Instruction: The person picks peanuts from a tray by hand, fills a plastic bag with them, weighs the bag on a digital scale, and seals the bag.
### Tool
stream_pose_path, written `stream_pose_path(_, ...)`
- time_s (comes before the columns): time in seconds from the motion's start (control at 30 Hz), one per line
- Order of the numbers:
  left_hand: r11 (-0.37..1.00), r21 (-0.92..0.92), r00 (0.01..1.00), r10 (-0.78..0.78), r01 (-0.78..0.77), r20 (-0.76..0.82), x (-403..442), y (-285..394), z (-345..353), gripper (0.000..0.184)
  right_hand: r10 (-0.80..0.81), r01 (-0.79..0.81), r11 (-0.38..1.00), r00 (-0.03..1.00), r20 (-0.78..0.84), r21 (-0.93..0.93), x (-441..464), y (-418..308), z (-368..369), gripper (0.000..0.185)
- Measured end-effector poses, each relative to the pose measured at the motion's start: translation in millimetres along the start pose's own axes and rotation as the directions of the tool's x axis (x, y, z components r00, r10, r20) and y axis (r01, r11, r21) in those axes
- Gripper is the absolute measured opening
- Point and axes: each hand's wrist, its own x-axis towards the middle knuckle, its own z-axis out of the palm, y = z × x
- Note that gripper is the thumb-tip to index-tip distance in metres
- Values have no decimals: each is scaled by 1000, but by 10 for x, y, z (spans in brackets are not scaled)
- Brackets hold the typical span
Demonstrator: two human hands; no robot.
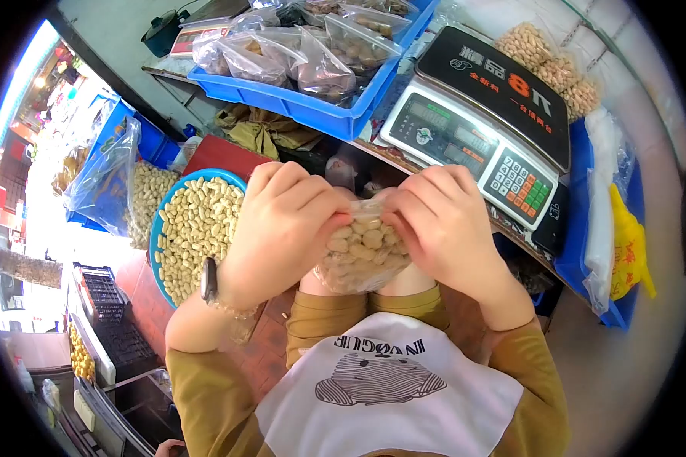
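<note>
Above my lap hangs a clear plastic bag (362,263) filled with pale nuts that look like unshelled peanuts. My left hand (286,221) pinches the left side of its top edge, fingers curled in. On the opposite side, my right hand (443,221) grips the same edge between thumb and fingers. The two hands are a short way apart, with the bag's mouth between them; I cannot tell whether it is sealed. A round blue basin (155,251) heaped with peanuts (198,232) stands just left of my left hand.
Ahead, a blue tray (282,97) holds several filled zip bags. A digital scale (465,145) stands on the table at right, with bagged peanuts (526,46) behind it. A yellow bag (626,244) hangs far right. Black crates (103,293) and another person's hand (169,448) are at left.
</note>
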Motion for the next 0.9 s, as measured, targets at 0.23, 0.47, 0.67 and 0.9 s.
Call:
stream_pose_path(0.23,997,72,1000,18,-17,-9,-165,-92,-104,13,-16,24,995,996,86,-98,-120,68,-59,20)
stream_pose_path(0.47,998,48,997,39,-36,-60,-402,-264,-168,15,42,-10,983,984,172,-184,-284,170,-197,13)
stream_pose_path(0.67,965,190,972,204,-181,-113,-494,-325,-158,13,-35,42,963,999,30,-267,-499,383,-69,21)
stream_pose_path(0.9,973,-142,955,141,-182,-263,-516,-319,11,10,-72,68,991,997,-31,-116,-167,-13,-127,15)
